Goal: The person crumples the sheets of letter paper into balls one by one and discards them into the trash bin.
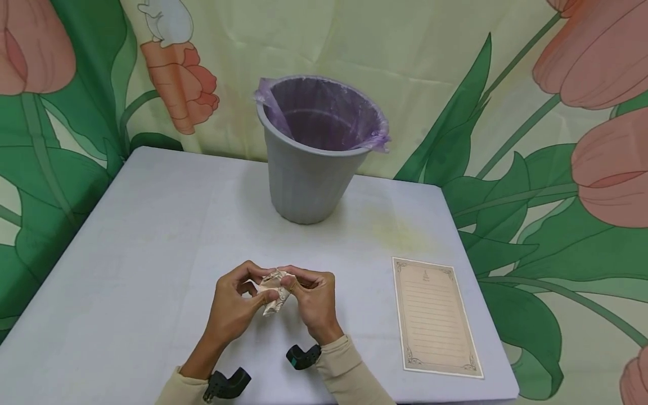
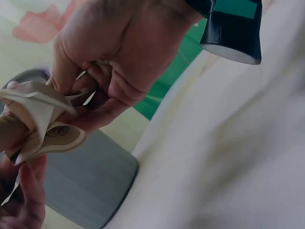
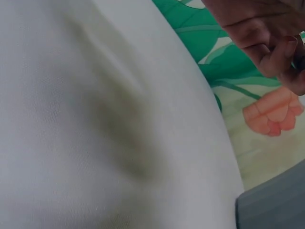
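Observation:
Over the front middle of the table, both hands pinch a small crumpled piece of cream paper [image 1: 272, 305] with dark printed scrolls. My left hand [image 1: 232, 306] grips its left side between thumb and fingers, while my right hand [image 1: 317, 301] holds the right side in the same way. Creased folds of the paper show close up in the left wrist view, where the right hand [image 2: 121, 52] is at the top. Part of the left hand [image 3: 267, 38] appears at the upper right of the right wrist view; the paper is out of sight there.
Behind the hands stands a grey bin [image 1: 314, 185] lined with a purple bag [image 1: 377, 140]. A flat lined sheet of letter paper [image 1: 437, 318] with an ornate border lies at the right of the white-covered table [image 1: 126, 270]. A floral curtain [image 1: 430, 50] hangs behind.

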Motion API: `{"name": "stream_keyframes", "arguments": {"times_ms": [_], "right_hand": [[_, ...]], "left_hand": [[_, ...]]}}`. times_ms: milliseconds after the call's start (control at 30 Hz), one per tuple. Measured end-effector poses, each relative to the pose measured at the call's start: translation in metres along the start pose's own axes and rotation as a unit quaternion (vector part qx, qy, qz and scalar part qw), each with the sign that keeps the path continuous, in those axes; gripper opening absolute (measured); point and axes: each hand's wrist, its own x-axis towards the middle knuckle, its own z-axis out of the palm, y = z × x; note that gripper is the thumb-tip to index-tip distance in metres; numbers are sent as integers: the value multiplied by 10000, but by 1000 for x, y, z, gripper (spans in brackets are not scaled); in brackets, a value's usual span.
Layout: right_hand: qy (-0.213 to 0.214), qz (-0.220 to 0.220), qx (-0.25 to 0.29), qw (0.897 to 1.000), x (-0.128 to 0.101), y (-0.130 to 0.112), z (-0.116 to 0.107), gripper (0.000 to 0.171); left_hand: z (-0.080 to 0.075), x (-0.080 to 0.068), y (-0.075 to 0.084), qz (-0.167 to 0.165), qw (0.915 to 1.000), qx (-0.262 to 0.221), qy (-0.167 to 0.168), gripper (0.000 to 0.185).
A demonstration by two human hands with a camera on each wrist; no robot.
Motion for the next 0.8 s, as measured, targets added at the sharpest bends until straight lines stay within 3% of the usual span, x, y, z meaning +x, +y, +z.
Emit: {"name": "stream_keyframes", "arguments": {"times_ms": [300,500,600,800], "right_hand": [[-437,-298,-309,9981,-4,-1,2,26],[-1134,-583,-527,9904,-4,2,-7,57],[-1086,-896,-700,9876,-4,4,-8,64],[-731,-1133,-839,9873,-5,5,-1,60]], "left_hand": [[10,-1,1,-327,9965,-220,741,24],[11,1,5,-807,9906,-428,1021,22],[12,2,6,-1018,9879,-531,1038,21],[10,4,9,-1062,9879,-571,972,20]]}}
